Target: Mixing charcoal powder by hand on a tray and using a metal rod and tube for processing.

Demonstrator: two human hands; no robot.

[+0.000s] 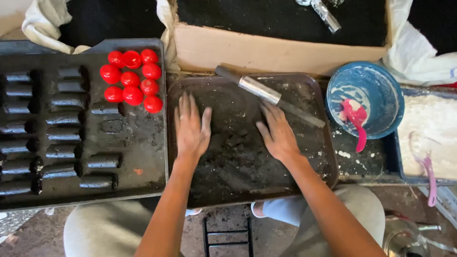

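Both hands lie flat, fingers spread and palms down, on a dark rounded tray (304, 185) that rests across the person's lap; its surface is rough, crumbly and dusted with black grit and pale specks. The left hand (191, 128) presses the left half of the tray, the right hand (277, 133) the right half, and neither is closed around anything. Whether a lump of the dark material sits under the palms cannot be told. Just beyond the right hand's fingertips, a rod-shaped tool (259, 90) with a shiny metal sleeve and dark ends lies slantwise across the tray's far edge. Left of the tray, touching it, sits a flat black board (138, 143) carrying rows of short, dark, glossy cylinders (62, 134) and, at its far right corner, a cluster of smooth round red caps (132, 78). Right of the tray stands a blue bowl (376, 90) smeared with white paste, a pink spoon (357, 121) resting in it. Farther right is a blue container of white powder (433, 128). Behind the tray rises a brown cardboard box (266, 50) filled with black powder.
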